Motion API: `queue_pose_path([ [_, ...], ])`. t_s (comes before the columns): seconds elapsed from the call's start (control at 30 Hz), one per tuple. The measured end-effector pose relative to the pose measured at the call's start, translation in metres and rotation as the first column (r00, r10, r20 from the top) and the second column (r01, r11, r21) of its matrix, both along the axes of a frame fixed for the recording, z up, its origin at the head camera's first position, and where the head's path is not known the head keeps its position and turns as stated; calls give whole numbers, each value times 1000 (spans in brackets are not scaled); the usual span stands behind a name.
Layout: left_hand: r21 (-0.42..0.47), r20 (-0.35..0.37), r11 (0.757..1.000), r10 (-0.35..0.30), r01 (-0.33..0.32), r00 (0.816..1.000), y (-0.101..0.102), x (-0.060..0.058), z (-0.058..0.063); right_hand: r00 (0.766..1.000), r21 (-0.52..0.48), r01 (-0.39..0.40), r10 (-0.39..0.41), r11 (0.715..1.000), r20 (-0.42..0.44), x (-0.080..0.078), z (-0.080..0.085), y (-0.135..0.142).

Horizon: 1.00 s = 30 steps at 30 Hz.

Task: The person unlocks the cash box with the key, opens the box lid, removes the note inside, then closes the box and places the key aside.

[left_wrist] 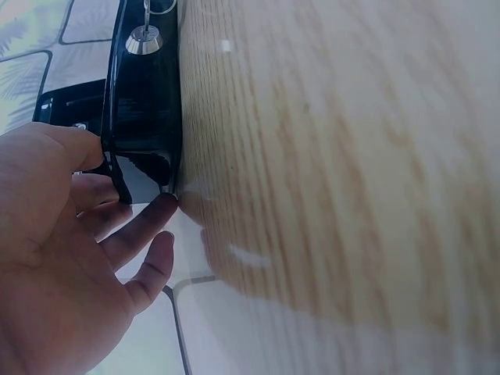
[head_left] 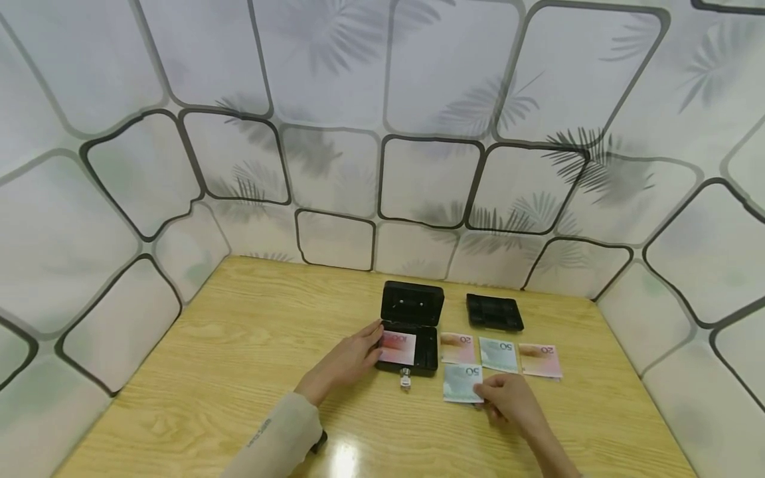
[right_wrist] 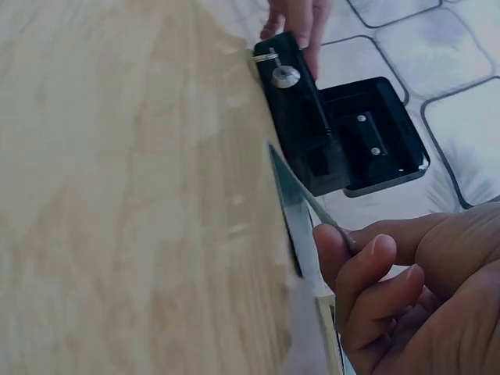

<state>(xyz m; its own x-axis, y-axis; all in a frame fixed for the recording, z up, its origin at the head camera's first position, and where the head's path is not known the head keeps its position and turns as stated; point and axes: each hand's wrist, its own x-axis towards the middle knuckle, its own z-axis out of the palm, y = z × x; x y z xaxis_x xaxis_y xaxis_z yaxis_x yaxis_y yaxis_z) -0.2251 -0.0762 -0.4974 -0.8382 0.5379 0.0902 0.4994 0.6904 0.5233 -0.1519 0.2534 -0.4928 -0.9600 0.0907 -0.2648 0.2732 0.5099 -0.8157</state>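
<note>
Right hand pinches the nearest 50 note in its fingers, tilted at the bench, front-right of the cash box (pick-up step, I judge). Left hand: fingers loosely extended, touching the box. Next likely calls for a clean lift.

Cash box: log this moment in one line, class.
left hand: touches open cash box; right hand: pinches 50 note; inside: 100 note

Your R hand hides part of the 50 note; L sleeve runs off btm; key cropped, L wrist view.
</note>
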Motion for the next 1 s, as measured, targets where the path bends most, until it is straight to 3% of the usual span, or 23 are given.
queue_pose_path([
  [0.33, 6, 4, 1000, 4, -4, 1000, 0, 0, 0, 1000, 141, 4, -1, 990, -17, 0, -7, -5],
  [1.0, 18, 4, 1000, 1, -1, 1000, 0, 0, 1, 999, 201, 11, -4, 980, -37, -1, -8, -8],
])
